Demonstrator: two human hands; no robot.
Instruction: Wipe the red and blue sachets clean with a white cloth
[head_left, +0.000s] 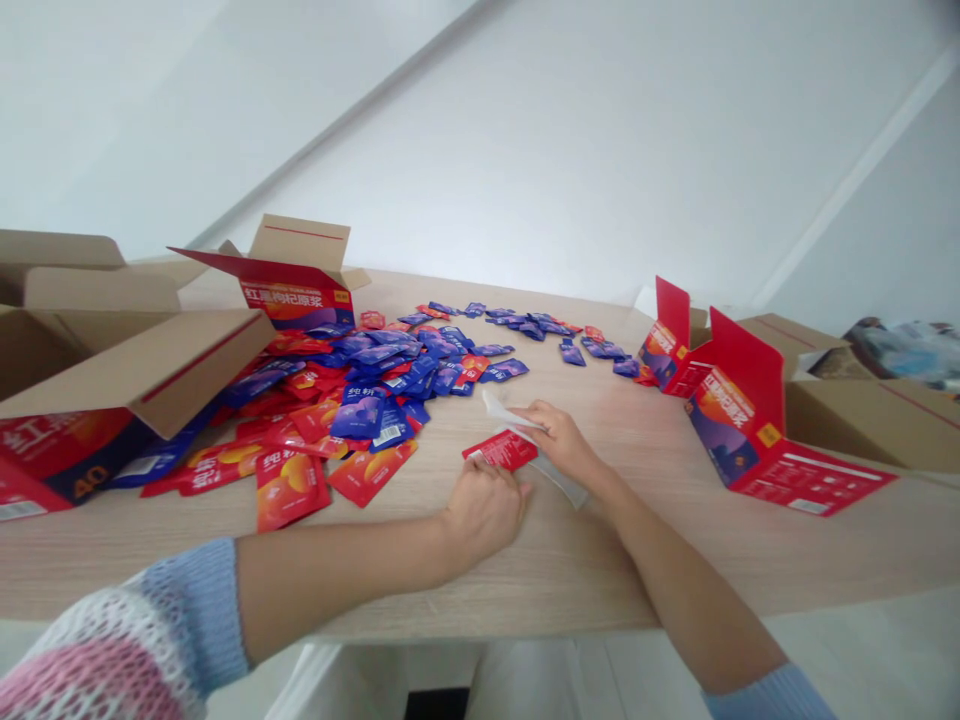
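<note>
My left hand (487,510) is closed, its curled fingers at the near edge of a red sachet (506,450) low over the table. My right hand (562,438) pinches a thin white, translucent sheet (502,408) like a tissue or soft film. One end of the sheet stands up beyond my fingers, and another part hangs beneath the sachet's right side. The sachet lies between my two hands, touching the sheet. To the left spreads a heap of red and blue sachets (360,412), several with orange or purple fruit prints.
Open red cartons stand on both sides: one large at the left (82,400), one behind the heap (296,295), two at the right (750,420) (675,350). Loose blue and red sachets (536,325) trail along the back. The wooden table's front edge (480,638) is close to me.
</note>
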